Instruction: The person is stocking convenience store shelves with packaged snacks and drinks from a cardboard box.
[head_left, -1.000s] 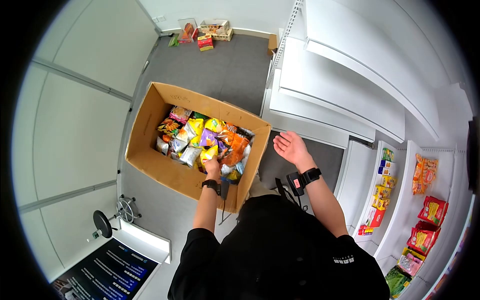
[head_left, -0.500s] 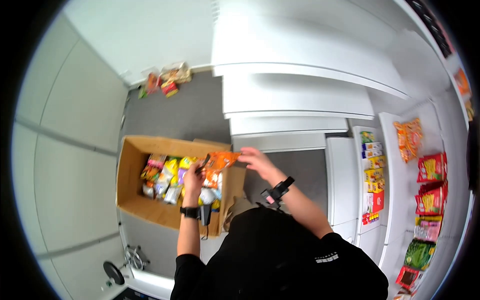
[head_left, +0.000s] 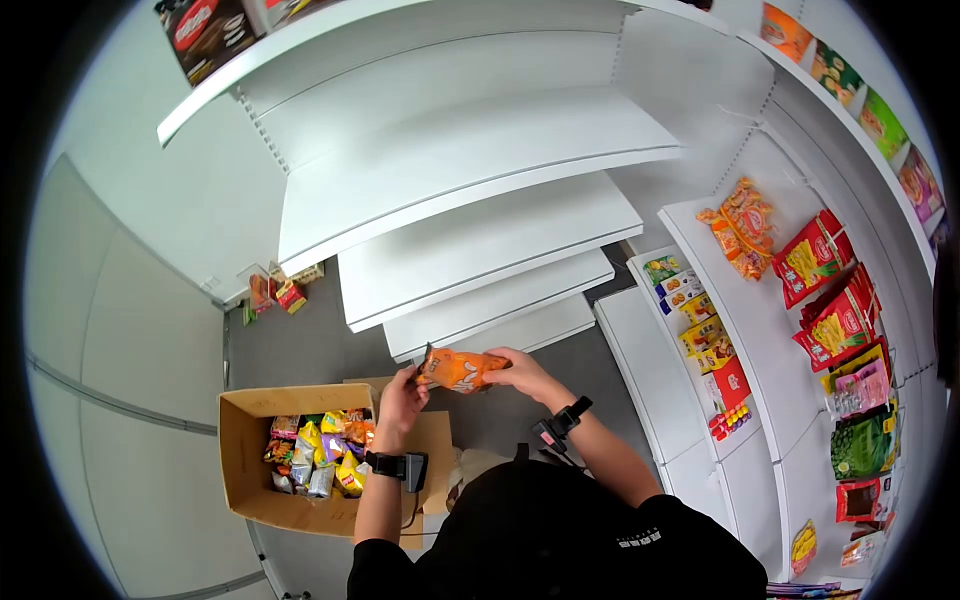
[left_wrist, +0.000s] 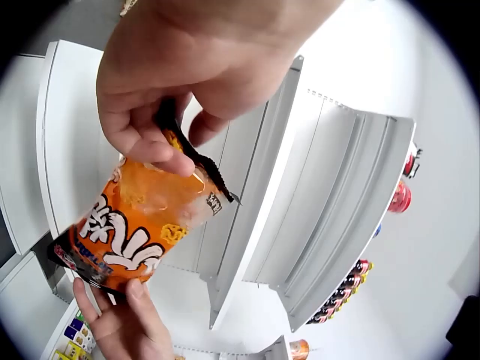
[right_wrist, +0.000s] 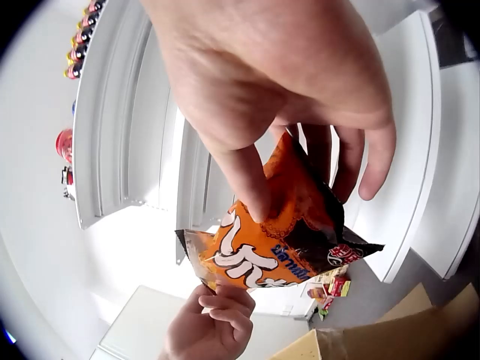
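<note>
An orange snack bag [head_left: 462, 370] with black ends and white lettering is held up between both hands, in front of the body and beyond the box's right side. My left hand [head_left: 402, 402] pinches its black sealed edge, seen closely in the left wrist view, where the bag [left_wrist: 131, 225] hangs at a slant. At the opposite end my right hand [head_left: 524, 374] grips the bag, thumb on the printed face and fingers behind it, as the right wrist view shows. Below and left stands an open cardboard box [head_left: 238, 440] holding several colourful snack bags [head_left: 320, 445].
White tiered shelves [head_left: 480, 215] rise in front. At the right, another shelf unit [head_left: 745, 350] carries red bags [head_left: 845, 325], an orange bag [head_left: 742, 228] and small yellow packs [head_left: 705, 335]. A few packages [head_left: 288, 297] lie on the grey floor by the far wall.
The left hand has come up out of the box with the orange snack bag and moved right. The right hand, earlier holding nothing, now grips its other end. The view has turned toward the shelves.
</note>
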